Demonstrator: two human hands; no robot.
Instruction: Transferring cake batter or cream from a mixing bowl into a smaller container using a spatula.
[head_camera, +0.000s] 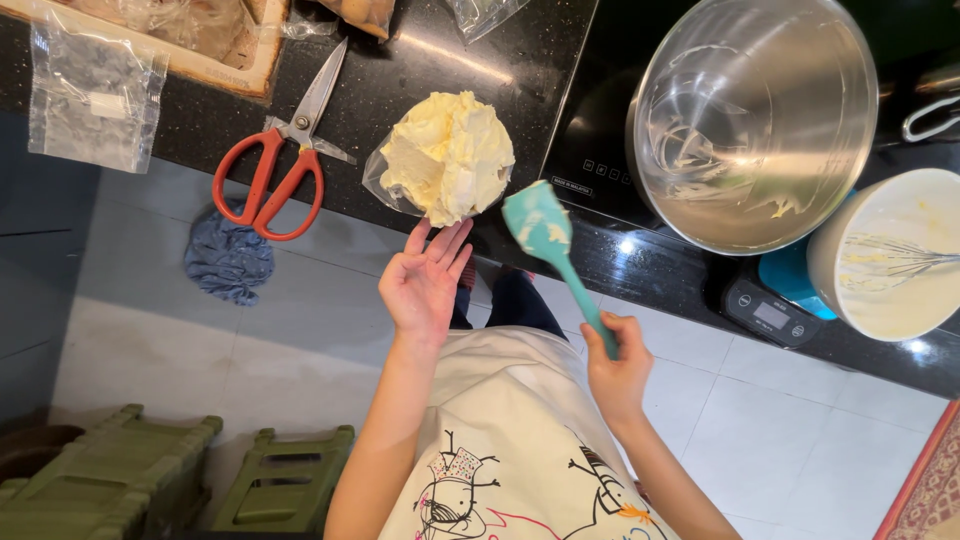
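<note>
A mound of pale yellow cream (449, 152) sits on clear plastic wrap at the front edge of the black counter (420, 70). My left hand (426, 283) is open, palm up, fingertips just under the cream's near edge. My right hand (615, 368) grips the handle of a teal silicone spatula (548, 240), whose blade is smeared with cream and points up toward the counter, right of the mound. A steel mixing bowl (755, 120) with cream streaks inside stands tilted at the right.
Orange-handled scissors (283, 160) lie left of the cream. A white bowl with a whisk (895, 255) rests on a digital scale (768, 313). Clear plastic bags (92, 95) lie at the left. A blue cloth (228, 262) and green stools (150, 480) are on the floor.
</note>
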